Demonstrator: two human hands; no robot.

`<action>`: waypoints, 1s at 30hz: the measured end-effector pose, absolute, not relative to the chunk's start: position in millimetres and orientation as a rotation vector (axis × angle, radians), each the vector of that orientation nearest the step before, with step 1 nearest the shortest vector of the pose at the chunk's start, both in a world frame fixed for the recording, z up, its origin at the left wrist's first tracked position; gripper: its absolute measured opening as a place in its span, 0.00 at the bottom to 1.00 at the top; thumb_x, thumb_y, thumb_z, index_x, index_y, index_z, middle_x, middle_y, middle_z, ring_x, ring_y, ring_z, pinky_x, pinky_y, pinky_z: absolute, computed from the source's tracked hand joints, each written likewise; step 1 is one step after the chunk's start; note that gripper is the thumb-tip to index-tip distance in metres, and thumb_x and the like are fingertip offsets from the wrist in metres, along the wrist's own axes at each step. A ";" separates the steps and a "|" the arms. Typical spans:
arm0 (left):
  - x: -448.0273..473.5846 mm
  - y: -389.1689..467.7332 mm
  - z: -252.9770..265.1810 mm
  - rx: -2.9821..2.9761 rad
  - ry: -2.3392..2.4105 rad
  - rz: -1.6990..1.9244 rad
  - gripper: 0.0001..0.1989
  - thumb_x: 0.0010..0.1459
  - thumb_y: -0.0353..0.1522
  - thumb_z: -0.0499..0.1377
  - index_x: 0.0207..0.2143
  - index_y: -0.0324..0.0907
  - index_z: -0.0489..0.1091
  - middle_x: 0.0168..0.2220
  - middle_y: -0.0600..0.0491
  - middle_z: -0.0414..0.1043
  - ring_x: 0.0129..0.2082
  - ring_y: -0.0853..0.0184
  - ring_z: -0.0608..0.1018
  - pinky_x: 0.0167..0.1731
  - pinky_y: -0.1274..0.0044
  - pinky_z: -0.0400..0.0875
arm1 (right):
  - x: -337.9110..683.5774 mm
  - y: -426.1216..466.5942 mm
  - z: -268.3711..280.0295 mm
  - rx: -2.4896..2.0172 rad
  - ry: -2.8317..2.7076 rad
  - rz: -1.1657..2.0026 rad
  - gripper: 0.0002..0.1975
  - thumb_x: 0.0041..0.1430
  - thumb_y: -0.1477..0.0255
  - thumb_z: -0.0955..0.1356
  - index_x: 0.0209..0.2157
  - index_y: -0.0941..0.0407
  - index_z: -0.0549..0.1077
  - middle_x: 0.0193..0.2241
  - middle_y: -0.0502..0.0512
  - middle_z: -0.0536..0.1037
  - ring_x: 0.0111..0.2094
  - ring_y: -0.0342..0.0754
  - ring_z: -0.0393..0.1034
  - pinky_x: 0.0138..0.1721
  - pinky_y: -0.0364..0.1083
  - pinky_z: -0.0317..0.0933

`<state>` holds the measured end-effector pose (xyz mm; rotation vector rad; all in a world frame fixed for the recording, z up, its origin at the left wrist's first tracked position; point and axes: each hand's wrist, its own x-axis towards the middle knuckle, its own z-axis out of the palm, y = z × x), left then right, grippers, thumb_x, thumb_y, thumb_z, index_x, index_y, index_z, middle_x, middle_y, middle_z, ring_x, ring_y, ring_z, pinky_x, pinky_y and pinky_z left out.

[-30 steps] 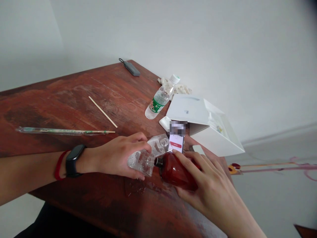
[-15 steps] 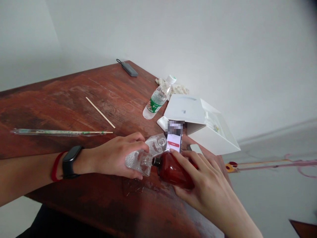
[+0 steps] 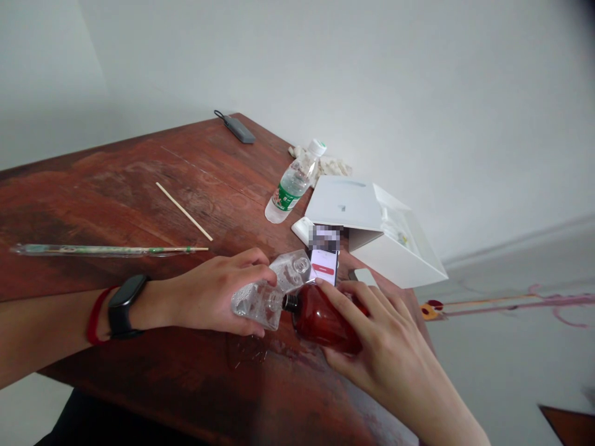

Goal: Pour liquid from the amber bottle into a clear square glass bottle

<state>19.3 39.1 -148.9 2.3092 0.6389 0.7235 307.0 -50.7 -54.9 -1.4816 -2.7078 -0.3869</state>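
Note:
My left hand is closed around a small clear bottle, tilted with its neck toward the right. Bubbles or droplets show inside it. My right hand grips a glossy reddish-brown bottle, also tipped, its black neck pointing left. The two bottle mouths meet or nearly meet; I cannot tell whether one sits inside the other. Just beyond my left fingers is a second clear bottle, whose support is hidden. A phone with a lit screen is behind the reddish-brown bottle.
A water bottle with a green label stands on the dark red table. To its right is a white box, with crumpled cloth behind. A thin stick, a wrapped stick and a grey device lie leftward.
The whole view has shifted slightly. Both hands keep their hold, with the two bottles neck to neck as before.

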 end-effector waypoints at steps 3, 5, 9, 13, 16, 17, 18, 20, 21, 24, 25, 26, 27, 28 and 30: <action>19.3 38.5 -148.5 2.314 0.651 0.713 0.31 0.54 0.43 0.78 0.54 0.45 0.73 0.54 0.50 0.70 0.49 0.56 0.81 0.48 0.69 0.77 | 307.0 -50.5 -53.9 -1.477 -2.715 -0.393 0.35 0.59 0.73 0.72 0.68 0.52 0.68 0.53 0.64 0.79 0.55 0.66 0.74 0.57 0.66 0.63; 19.4 38.1 -148.3 2.319 0.660 0.708 0.31 0.54 0.43 0.78 0.55 0.45 0.72 0.54 0.50 0.70 0.49 0.56 0.81 0.49 0.69 0.76 | 307.1 -50.7 -53.9 -1.473 -2.719 -0.404 0.35 0.58 0.73 0.72 0.68 0.52 0.68 0.53 0.65 0.79 0.55 0.67 0.74 0.56 0.66 0.64; 19.7 38.0 -148.0 2.326 0.660 0.714 0.31 0.53 0.42 0.79 0.55 0.45 0.72 0.55 0.49 0.70 0.50 0.56 0.81 0.50 0.68 0.76 | 306.7 -51.2 -54.6 -1.472 -2.712 -0.416 0.34 0.59 0.72 0.72 0.67 0.52 0.69 0.53 0.64 0.79 0.55 0.67 0.74 0.55 0.65 0.65; 20.0 38.7 -148.3 2.326 0.660 0.701 0.32 0.53 0.42 0.79 0.55 0.45 0.72 0.54 0.50 0.70 0.49 0.56 0.81 0.49 0.69 0.77 | 306.2 -51.1 -55.2 -1.481 -2.707 -0.413 0.34 0.59 0.72 0.72 0.67 0.52 0.70 0.53 0.65 0.79 0.56 0.67 0.74 0.54 0.64 0.65; 19.9 38.5 -148.6 2.324 0.666 0.696 0.32 0.53 0.43 0.79 0.55 0.45 0.72 0.54 0.49 0.70 0.49 0.56 0.81 0.49 0.68 0.77 | 306.3 -50.8 -55.3 -1.488 -2.707 -0.405 0.34 0.60 0.72 0.72 0.68 0.52 0.69 0.53 0.64 0.79 0.56 0.67 0.74 0.55 0.64 0.64; 19.8 38.3 -148.5 2.325 0.668 0.698 0.31 0.53 0.43 0.79 0.54 0.45 0.72 0.55 0.49 0.70 0.49 0.56 0.81 0.49 0.69 0.77 | 306.4 -50.9 -55.3 -1.484 -2.710 -0.404 0.34 0.60 0.72 0.72 0.68 0.52 0.69 0.53 0.64 0.79 0.55 0.67 0.74 0.55 0.65 0.64; 19.6 38.1 -148.3 2.325 0.669 0.699 0.31 0.53 0.43 0.79 0.54 0.45 0.72 0.55 0.49 0.70 0.49 0.56 0.81 0.49 0.69 0.77 | 306.6 -51.0 -55.3 -1.480 -2.713 -0.405 0.34 0.60 0.72 0.72 0.68 0.52 0.68 0.52 0.64 0.79 0.55 0.66 0.75 0.55 0.65 0.64; 19.2 37.7 -147.9 2.325 0.671 0.697 0.31 0.53 0.43 0.78 0.54 0.45 0.72 0.55 0.49 0.70 0.50 0.56 0.81 0.49 0.69 0.77 | 306.9 -51.5 -55.4 -1.479 -2.720 -0.413 0.35 0.60 0.72 0.72 0.68 0.52 0.68 0.52 0.65 0.79 0.53 0.66 0.75 0.55 0.65 0.64; 19.0 37.7 -147.6 2.324 0.670 0.698 0.31 0.53 0.43 0.78 0.54 0.45 0.72 0.55 0.49 0.70 0.50 0.57 0.81 0.49 0.69 0.77 | 307.0 -51.8 -55.4 -1.482 -2.722 -0.418 0.35 0.59 0.72 0.72 0.68 0.52 0.67 0.53 0.65 0.79 0.52 0.65 0.76 0.54 0.65 0.64; 18.7 38.2 -147.4 2.316 0.670 0.701 0.31 0.53 0.43 0.78 0.55 0.45 0.72 0.55 0.50 0.70 0.50 0.57 0.81 0.50 0.69 0.77 | 306.9 -52.5 -55.0 -1.497 -2.725 -0.415 0.35 0.60 0.72 0.72 0.69 0.51 0.67 0.54 0.66 0.78 0.51 0.65 0.76 0.54 0.65 0.64; 18.7 38.5 -147.6 2.312 0.668 0.704 0.31 0.53 0.43 0.78 0.55 0.45 0.72 0.55 0.50 0.70 0.50 0.57 0.81 0.50 0.69 0.77 | 306.8 -52.5 -54.7 -1.503 -2.725 -0.409 0.35 0.60 0.72 0.71 0.69 0.51 0.67 0.55 0.66 0.78 0.52 0.65 0.76 0.54 0.66 0.64; 18.8 38.9 -147.8 2.310 0.663 0.704 0.31 0.54 0.43 0.78 0.55 0.45 0.72 0.55 0.50 0.70 0.49 0.57 0.81 0.50 0.69 0.77 | 306.5 -52.5 -54.5 -1.507 -2.726 -0.401 0.34 0.61 0.72 0.71 0.68 0.51 0.67 0.55 0.66 0.78 0.52 0.65 0.75 0.55 0.66 0.64; 18.9 39.2 -148.0 2.308 0.659 0.705 0.30 0.54 0.44 0.78 0.55 0.45 0.72 0.55 0.50 0.70 0.49 0.56 0.81 0.50 0.68 0.77 | 306.3 -52.4 -54.2 -1.512 -2.726 -0.395 0.34 0.61 0.72 0.71 0.68 0.51 0.67 0.55 0.66 0.78 0.53 0.66 0.75 0.55 0.66 0.64; 19.0 39.4 -148.2 2.306 0.654 0.708 0.30 0.54 0.44 0.78 0.54 0.45 0.72 0.55 0.49 0.70 0.50 0.56 0.81 0.50 0.68 0.77 | 306.0 -52.2 -54.0 -1.511 -2.725 -0.394 0.33 0.61 0.72 0.70 0.68 0.51 0.68 0.55 0.66 0.79 0.53 0.66 0.75 0.55 0.66 0.64; 19.1 39.6 -148.3 2.303 0.654 0.711 0.30 0.54 0.44 0.78 0.54 0.45 0.73 0.55 0.49 0.70 0.50 0.56 0.81 0.50 0.68 0.77 | 305.5 -52.0 -53.8 -1.511 -2.719 -0.394 0.33 0.61 0.72 0.70 0.68 0.52 0.68 0.54 0.66 0.79 0.54 0.67 0.75 0.55 0.67 0.65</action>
